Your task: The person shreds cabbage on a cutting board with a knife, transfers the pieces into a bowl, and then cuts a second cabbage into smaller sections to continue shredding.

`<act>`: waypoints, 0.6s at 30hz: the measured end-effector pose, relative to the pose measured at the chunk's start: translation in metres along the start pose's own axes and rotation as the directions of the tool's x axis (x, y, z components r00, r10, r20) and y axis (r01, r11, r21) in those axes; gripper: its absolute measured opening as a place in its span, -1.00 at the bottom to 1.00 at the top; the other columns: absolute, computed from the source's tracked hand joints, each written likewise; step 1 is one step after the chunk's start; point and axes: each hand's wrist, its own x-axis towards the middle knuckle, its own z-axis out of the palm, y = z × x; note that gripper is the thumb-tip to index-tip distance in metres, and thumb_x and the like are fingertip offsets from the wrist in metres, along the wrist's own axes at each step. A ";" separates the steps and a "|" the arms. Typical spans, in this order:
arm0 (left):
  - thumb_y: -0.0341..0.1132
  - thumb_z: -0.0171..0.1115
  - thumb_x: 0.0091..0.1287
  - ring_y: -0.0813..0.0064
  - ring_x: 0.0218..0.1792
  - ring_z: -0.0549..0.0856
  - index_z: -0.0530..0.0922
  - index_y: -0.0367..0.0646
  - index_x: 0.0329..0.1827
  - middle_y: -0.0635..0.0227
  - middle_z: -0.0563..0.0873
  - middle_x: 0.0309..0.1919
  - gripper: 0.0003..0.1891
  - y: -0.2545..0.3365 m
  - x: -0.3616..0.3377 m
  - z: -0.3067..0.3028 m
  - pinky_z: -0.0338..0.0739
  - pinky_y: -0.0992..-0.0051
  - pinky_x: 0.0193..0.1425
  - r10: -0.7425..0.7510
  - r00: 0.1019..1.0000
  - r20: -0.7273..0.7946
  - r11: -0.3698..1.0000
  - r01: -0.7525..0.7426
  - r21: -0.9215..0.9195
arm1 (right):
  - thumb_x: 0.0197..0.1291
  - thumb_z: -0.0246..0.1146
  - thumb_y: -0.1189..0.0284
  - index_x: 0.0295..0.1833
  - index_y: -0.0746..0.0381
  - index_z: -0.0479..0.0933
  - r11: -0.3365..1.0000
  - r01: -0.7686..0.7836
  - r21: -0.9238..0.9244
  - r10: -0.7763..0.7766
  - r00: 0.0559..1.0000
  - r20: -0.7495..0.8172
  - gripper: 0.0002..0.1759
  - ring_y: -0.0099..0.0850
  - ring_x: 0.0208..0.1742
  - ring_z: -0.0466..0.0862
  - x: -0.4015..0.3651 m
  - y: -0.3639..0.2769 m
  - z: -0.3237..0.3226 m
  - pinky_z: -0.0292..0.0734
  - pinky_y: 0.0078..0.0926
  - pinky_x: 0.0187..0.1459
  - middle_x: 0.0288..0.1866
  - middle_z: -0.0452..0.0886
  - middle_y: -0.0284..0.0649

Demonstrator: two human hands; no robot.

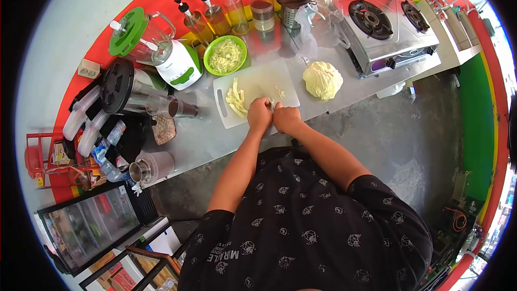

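My left hand (260, 114) rests at the near edge of a white cutting board (222, 102), its fingers curled together. Close beside it, my right hand (287, 119) is closed with the thumb at its left side. Whatever either hand grips is hidden or too small to make out. Small pale shreds of cabbage (280, 92) lie just beyond my fingers. Cut cabbage strips (236, 98) form a pile on the board's left part. A green bowl (246, 54) behind the board holds shredded cabbage (225, 56). To the right of the board sits a cabbage head (322, 80).
A blender (179, 64) with a green lid stands at the left rear. Several pump bottles (216, 20) line the wall. A two-burner gas stove (393, 32) occupies the counter's right end. Clear plastic bags (308, 32) lie beside it. A metal-topped cup (153, 167) stands near the left front edge.
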 end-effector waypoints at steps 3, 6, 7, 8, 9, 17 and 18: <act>-0.46 0.24 0.25 -0.07 -0.20 0.70 0.64 -0.20 -0.34 0.08 0.70 -0.29 -0.96 0.000 -0.001 -0.001 0.58 0.04 -0.19 0.009 1.000 -0.002 1.000 -0.009 0.021 | 0.12 0.42 0.50 0.16 0.42 0.35 1.000 -0.012 0.002 0.012 1.000 0.001 -0.45 -0.06 -0.02 0.84 0.000 0.002 0.009 0.73 -0.20 -0.07 -0.08 0.79 0.08; -0.48 0.24 0.25 -0.06 -0.18 0.70 0.64 -0.18 -0.32 0.09 0.68 -0.28 -0.97 -0.003 -0.002 0.003 0.57 0.05 -0.19 0.031 0.999 -0.009 0.999 -0.031 0.020 | 0.13 0.39 0.52 0.17 0.42 0.36 0.999 0.015 -0.046 -0.014 1.000 0.019 -0.47 -0.07 -0.01 0.84 -0.001 0.006 0.008 0.73 -0.19 -0.05 -0.07 0.79 0.09; -0.48 0.24 0.25 -0.05 -0.17 0.69 0.64 -0.17 -0.31 0.09 0.68 -0.27 -0.96 -0.003 -0.001 0.003 0.56 0.05 -0.18 0.044 0.999 -0.011 0.999 -0.044 0.030 | 0.14 0.38 0.52 0.18 0.43 0.36 1.000 0.013 -0.017 -0.013 1.000 0.002 -0.47 -0.06 -0.01 0.84 0.000 0.005 0.007 0.73 -0.19 -0.05 -0.05 0.79 0.10; -0.48 0.24 0.25 -0.05 -0.17 0.69 0.64 -0.17 -0.31 0.09 0.68 -0.27 -0.96 -0.004 -0.001 0.003 0.56 0.05 -0.18 0.043 0.999 -0.012 0.999 -0.043 0.027 | 0.15 0.37 0.52 0.18 0.43 0.36 1.000 0.012 0.011 -0.012 1.000 -0.014 -0.48 -0.06 -0.01 0.84 0.001 0.004 0.006 0.73 -0.19 -0.04 -0.04 0.79 0.11; -0.49 0.23 0.25 -0.05 -0.17 0.69 0.64 -0.17 -0.31 0.09 0.68 -0.27 -0.96 -0.004 -0.001 0.002 0.56 0.05 -0.17 0.050 0.999 -0.007 0.998 -0.050 0.040 | 0.15 0.37 0.52 0.18 0.43 0.36 1.000 0.013 0.007 -0.013 1.000 -0.014 -0.48 -0.06 -0.01 0.84 0.001 0.003 0.004 0.73 -0.19 -0.04 -0.04 0.79 0.11; -0.48 0.27 0.25 -0.03 -0.15 0.69 0.64 -0.15 -0.28 0.13 0.68 -0.26 -0.96 -0.010 -0.003 0.003 0.56 0.04 -0.15 0.085 0.995 -0.051 0.996 -0.084 0.021 | 0.15 0.44 0.42 0.25 0.42 0.37 0.998 -0.053 -0.017 0.053 0.998 0.032 -0.39 -0.13 0.06 0.82 0.015 0.005 0.017 0.70 -0.26 0.03 0.03 0.78 0.02; -0.48 0.27 0.25 -0.03 -0.15 0.69 0.63 -0.15 -0.28 0.13 0.68 -0.26 -0.96 -0.011 -0.001 0.003 0.56 0.04 -0.15 0.101 0.994 -0.046 0.995 -0.100 0.029 | 0.12 0.46 0.43 0.26 0.42 0.36 0.998 -0.050 -0.024 0.051 0.997 0.063 -0.36 -0.12 0.07 0.82 0.015 0.005 0.013 0.70 -0.25 0.04 0.05 0.78 0.04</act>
